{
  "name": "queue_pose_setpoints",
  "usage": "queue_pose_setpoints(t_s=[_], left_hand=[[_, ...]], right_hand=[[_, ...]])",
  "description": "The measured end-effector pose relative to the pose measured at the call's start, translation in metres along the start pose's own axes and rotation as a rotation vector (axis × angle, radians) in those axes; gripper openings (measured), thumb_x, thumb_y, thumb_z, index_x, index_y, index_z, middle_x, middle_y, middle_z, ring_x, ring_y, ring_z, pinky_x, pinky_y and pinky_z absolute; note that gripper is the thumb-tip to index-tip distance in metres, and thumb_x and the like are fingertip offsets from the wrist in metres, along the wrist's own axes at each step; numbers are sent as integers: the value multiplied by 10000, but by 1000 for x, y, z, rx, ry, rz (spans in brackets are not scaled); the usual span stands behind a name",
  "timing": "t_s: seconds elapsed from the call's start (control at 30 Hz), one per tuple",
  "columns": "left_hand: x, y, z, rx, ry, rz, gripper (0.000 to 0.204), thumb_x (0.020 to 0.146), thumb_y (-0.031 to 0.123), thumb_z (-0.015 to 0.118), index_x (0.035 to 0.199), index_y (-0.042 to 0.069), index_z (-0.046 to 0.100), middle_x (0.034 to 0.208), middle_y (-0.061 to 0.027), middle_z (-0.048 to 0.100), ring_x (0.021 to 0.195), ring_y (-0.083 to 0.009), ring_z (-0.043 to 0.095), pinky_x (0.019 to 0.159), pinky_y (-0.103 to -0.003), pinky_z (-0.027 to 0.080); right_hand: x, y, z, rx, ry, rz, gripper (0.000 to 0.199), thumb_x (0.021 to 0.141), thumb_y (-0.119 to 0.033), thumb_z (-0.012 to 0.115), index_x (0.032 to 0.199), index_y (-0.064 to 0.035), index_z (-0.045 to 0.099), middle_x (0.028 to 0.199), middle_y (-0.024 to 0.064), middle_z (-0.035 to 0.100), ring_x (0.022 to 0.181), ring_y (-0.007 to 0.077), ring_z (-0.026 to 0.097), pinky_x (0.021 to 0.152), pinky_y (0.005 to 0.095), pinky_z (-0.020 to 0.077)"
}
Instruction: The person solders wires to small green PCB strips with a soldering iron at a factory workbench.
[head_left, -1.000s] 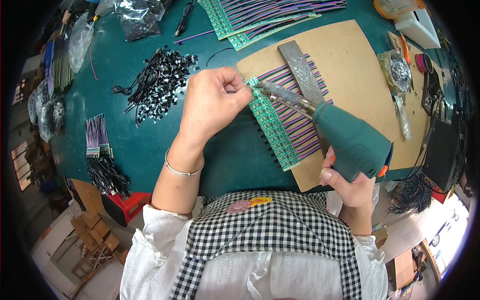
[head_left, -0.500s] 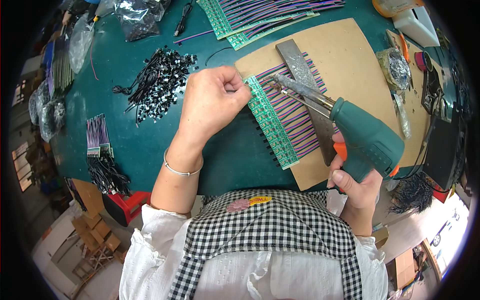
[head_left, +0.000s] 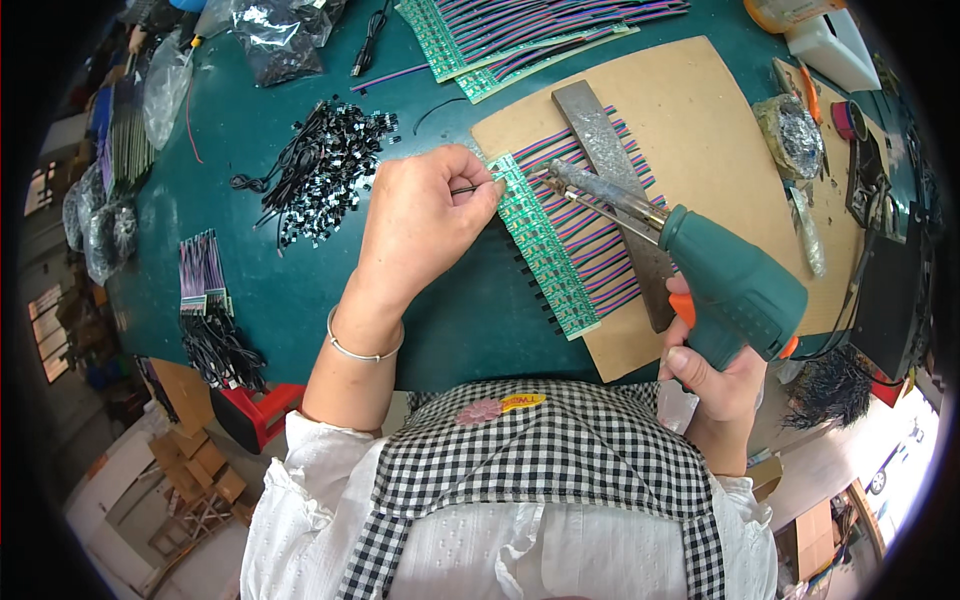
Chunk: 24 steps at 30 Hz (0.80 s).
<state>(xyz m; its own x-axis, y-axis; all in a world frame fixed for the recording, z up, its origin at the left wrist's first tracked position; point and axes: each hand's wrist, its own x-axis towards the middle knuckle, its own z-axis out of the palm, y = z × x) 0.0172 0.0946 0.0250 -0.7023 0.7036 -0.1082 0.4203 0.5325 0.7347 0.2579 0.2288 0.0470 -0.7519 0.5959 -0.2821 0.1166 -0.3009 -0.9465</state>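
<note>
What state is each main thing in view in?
Left hand: closed, pinching a dark wire
Right hand: closed around the soldering gun's handle
Soldering gun: held, tip near the circuit board's far end
Circuit board: flat, partly on cardboard, coloured wires attached
Metal bar: lying across the coloured wires
Black cables: heaped loosely

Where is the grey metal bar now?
In the head view, right of centre: the bar lies diagonally across the coloured wires on the cardboard, partly hidden by the green soldering gun.
</note>
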Motion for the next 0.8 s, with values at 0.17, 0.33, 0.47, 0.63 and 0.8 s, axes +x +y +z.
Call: queue_pose_setpoints(t_s=[0.17, 0.33, 0.47, 0.63, 0.8], left_hand=[[-2, -3, 4, -26, 24, -3, 116, 726, 87, 695, 712, -14, 639, 546, -81, 599, 475, -117, 573, 478, -253, 452], [-5, -2, 9, -36, 94, 15, 121, 721, 85, 694, 693, -13, 629, 548, -87, 604, 468, -123, 579, 474, -254, 450], [-6, -1, 11, -17, 118, 4, 119, 712, 87, 692, 678, -6, 626, 547, -94, 607, 464, -140, 585, 477, -264, 457], [-6, 0, 12, -8, 125, 8, 118, 704, 92, 686, 664, -2, 626, 545, -100, 606, 467, -166, 596, 482, -277, 467], [-6, 0, 13, 7, 144, 26, 116, 699, 94, 683, 664, -1, 627, 553, -108, 609, 474, -183, 604, 485, -287, 473]], right_hand=[[1, 3, -6, -75, -92, 8, 604, 685, -58, 752, 1193, 89, 461, 1122, 192, 547, 583, 164, 565, 469, 248, 486], [1, -2, -3, -108, -133, 14, 350, 746, 13, 705, 1056, 40, 545, 759, 52, 602, 659, 120, 563, 577, 251, 471], [1, -1, -1, -120, -123, 40, 327, 749, 5, 708, 1036, 34, 555, 765, 49, 603, 667, 119, 566, 585, 253, 475], [1, 0, 2, -86, -103, 48, 324, 747, 3, 713, 1029, 27, 557, 796, 56, 608, 706, 122, 572, 609, 260, 482], [1, 2, 0, -123, -122, 29, 307, 738, -2, 722, 1005, 22, 571, 817, 57, 609, 734, 127, 572, 636, 265, 482]])
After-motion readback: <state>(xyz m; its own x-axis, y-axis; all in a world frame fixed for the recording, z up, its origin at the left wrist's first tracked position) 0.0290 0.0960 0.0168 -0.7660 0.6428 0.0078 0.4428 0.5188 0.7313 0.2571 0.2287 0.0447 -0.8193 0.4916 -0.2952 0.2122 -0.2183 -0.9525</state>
